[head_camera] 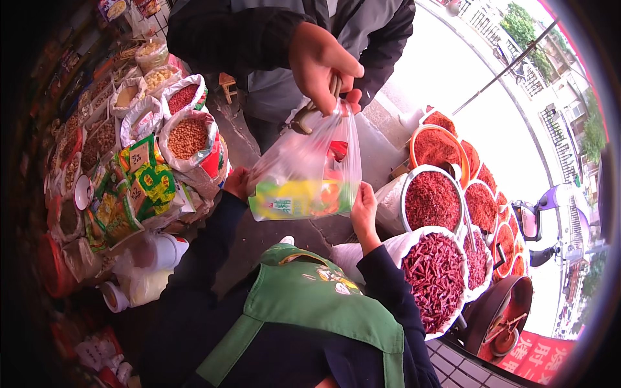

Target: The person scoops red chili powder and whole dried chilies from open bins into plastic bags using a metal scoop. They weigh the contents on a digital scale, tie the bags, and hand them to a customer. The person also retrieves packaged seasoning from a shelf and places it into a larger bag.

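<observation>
A thin clear plastic bag [296, 165] hangs in front of me with a yellow and green printed packet [284, 199] inside. Something red also shows through the film. My left hand [236, 183] grips the bag's left side, its fingers partly hidden by the plastic. At the lower right side, my right hand [365, 208] holds the bag's edge between thumb and fingers. Another person's hand [322, 68] grasps the gathered handles at the top, together with a dull brown-green strap or strip [303, 121]. That person faces me in a dark and grey jacket [271, 43].
To the left stand open sacks of dry goods, among them a sack of peanuts [187, 139], and several green-yellow packets [153, 182]. A sack of dried red chillies [433, 283] and tubs of ground chilli [436, 147] line the right. A wooden stool [227, 87] stands behind.
</observation>
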Available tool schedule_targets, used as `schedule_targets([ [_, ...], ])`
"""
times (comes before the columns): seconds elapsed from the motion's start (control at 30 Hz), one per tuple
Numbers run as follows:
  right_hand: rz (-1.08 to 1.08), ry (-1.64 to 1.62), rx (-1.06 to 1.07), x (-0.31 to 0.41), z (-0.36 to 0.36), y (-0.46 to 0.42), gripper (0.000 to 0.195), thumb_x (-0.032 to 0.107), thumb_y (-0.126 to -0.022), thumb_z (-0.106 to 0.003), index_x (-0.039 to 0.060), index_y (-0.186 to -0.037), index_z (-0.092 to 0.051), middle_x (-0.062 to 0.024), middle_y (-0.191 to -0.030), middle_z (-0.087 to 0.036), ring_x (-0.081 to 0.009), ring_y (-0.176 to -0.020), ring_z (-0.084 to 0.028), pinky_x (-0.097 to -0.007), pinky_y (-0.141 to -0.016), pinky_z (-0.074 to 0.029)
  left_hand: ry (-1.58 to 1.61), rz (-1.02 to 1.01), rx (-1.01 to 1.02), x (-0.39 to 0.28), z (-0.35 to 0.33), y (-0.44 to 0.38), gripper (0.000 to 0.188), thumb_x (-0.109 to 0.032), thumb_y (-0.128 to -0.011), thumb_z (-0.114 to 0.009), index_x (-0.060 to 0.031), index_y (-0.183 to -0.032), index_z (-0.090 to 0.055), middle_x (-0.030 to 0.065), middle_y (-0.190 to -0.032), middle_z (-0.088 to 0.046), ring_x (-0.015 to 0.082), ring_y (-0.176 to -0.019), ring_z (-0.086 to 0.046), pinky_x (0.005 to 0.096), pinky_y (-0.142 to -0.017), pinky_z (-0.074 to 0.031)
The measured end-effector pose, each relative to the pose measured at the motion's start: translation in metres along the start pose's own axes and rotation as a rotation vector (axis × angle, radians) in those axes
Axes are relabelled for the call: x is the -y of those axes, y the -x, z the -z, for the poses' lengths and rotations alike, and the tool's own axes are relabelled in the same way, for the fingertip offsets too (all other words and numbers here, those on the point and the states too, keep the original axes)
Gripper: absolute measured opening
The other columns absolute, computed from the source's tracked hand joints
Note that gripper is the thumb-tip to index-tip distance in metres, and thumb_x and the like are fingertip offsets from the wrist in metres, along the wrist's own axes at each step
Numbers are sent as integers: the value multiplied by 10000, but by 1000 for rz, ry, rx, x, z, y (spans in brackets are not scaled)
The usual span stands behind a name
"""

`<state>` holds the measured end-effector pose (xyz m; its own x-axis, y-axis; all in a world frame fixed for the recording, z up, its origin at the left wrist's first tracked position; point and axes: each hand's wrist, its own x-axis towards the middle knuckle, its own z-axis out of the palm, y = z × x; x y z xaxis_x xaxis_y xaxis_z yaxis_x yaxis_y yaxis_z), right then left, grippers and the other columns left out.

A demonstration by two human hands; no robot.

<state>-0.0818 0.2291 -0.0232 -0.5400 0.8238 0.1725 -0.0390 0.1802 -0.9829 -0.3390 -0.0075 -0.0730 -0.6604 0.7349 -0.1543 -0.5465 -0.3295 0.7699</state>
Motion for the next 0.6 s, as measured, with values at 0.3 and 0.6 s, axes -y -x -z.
schedule_targets([
  [0.3,-301,-159,77,-4,8,3,151,87,-909,-514,-24,-1012,-512,-36,-845,-578,-70,-734,-512,-215,-677,-426,-1402,-243,-327,34,-37,40,191,-265,-792,-610,-96,-849,-541,165,-780,-635,370,-789,-610,435,-683,-481],
  [0.6,-202,119,71,-28,12,24,100,125,-927,-500,31,-960,-503,-21,-773,-543,-61,-636,-491,-207,-575,-410,-1467,-170,-375,48,-40,56,240,-249,-754,-662,-97,-854,-506,165,-699,-619,373,-691,-612,451,-599,-484],
])
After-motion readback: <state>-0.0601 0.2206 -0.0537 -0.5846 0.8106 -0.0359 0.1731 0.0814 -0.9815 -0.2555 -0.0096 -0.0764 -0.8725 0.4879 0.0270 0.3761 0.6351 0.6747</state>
